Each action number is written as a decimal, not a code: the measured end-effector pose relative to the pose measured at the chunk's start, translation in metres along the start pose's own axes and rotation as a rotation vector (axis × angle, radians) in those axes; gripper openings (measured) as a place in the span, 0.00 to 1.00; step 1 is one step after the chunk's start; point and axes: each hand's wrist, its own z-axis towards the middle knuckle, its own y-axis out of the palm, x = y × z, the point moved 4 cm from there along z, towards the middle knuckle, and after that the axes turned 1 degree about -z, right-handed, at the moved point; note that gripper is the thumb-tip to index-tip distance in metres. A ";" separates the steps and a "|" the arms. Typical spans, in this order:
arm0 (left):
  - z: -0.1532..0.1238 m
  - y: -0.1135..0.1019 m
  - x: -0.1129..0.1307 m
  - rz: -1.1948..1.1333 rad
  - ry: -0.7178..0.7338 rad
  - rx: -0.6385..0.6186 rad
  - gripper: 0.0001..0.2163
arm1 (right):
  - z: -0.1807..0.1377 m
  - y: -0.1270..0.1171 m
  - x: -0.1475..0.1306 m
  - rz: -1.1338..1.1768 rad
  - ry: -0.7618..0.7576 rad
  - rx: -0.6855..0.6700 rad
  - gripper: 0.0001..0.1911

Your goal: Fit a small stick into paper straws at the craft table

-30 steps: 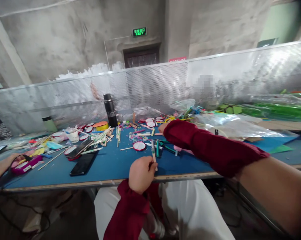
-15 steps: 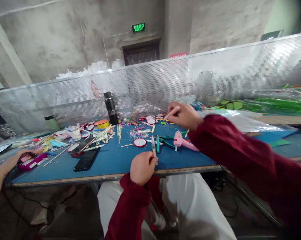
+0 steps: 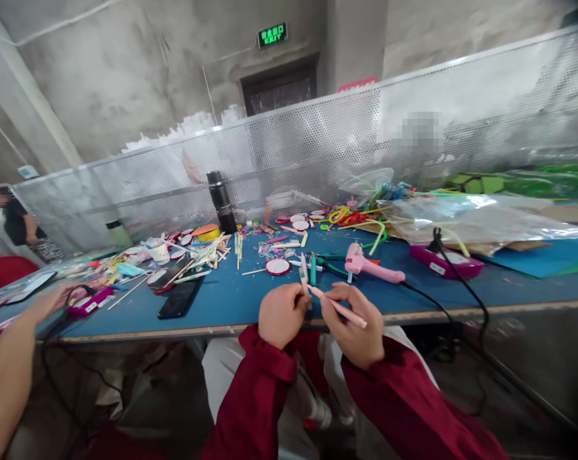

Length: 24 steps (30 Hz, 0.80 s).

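Both of my hands sit close together over the near edge of the blue table (image 3: 231, 300). My left hand (image 3: 282, 314) is closed around a thin white and green stick (image 3: 303, 278) that points up and away. My right hand (image 3: 357, 322) pinches a pale pink stick (image 3: 339, 306), whose far tip meets the left hand's stick. A pink glue gun (image 3: 370, 267) lies on the table just beyond my right hand. A small red-rimmed white disc (image 3: 278, 266) lies beyond my left hand.
A black phone (image 3: 179, 298) lies left of my hands, and a black flask (image 3: 222, 201) stands near the perforated metal screen (image 3: 318, 147). Sticks, discs and pipe cleaners litter the table. A pink power strip (image 3: 445, 262) and its black cable lie right. Another person's arm (image 3: 15, 345) reaches in at left.
My right hand has come back from the far side of the table to the near edge, carrying a pink stick, and now meets my left hand. The view has shifted slightly left.
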 end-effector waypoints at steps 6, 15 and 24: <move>-0.001 0.000 0.000 -0.015 0.013 0.010 0.10 | 0.007 0.005 -0.004 -0.039 -0.120 0.012 0.06; -0.001 0.000 -0.001 -0.077 0.010 0.009 0.12 | 0.003 0.010 0.001 -0.041 -0.097 0.023 0.05; 0.000 -0.002 -0.001 -0.147 0.003 -0.024 0.12 | 0.001 0.008 0.001 -0.013 -0.091 0.045 0.07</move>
